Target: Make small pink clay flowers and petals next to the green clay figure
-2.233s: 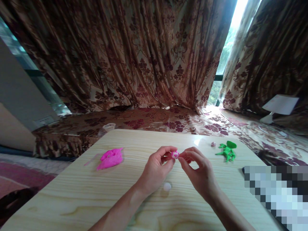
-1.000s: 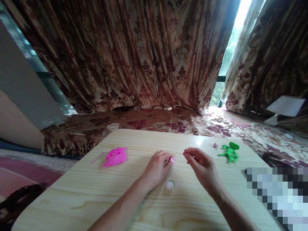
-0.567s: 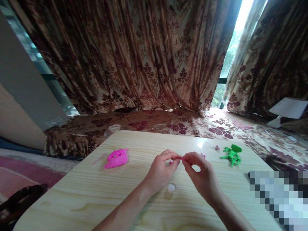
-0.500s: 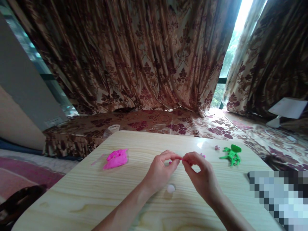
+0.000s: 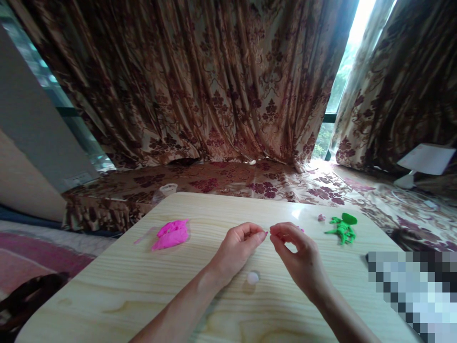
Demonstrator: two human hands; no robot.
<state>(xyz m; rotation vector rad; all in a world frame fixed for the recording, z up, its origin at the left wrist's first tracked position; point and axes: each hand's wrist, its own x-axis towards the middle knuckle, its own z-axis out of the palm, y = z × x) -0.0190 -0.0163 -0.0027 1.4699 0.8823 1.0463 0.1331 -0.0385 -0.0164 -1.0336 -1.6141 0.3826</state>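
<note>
Over the middle of the table, my left hand (image 5: 240, 248) pinches a tiny bit of pink clay (image 5: 266, 233) between thumb and forefinger. Close beside it on the right, my right hand (image 5: 298, 250) has its thumb and fingertips pressed together; whatever they hold, if anything, is too small to make out. A narrow gap separates the two hands. On the table below them lies a small whitish round piece (image 5: 253, 278). Part of a small pink piece (image 5: 302, 230) shows behind my right hand's fingers.
Bright pink clay in a clear wrapper (image 5: 171, 234) lies on the left of the wooden table (image 5: 143, 295). At the right are a green clay figure (image 5: 343, 229) and a small pinkish ball (image 5: 322, 217). A pixelated block (image 5: 414, 290) covers the right edge. A white lamp (image 5: 426, 159) stands beyond.
My hands were touching at the fingertips over the pink bit; now they are slightly apart, with the bit at my left fingertips. My left fingers have closed together more.
</note>
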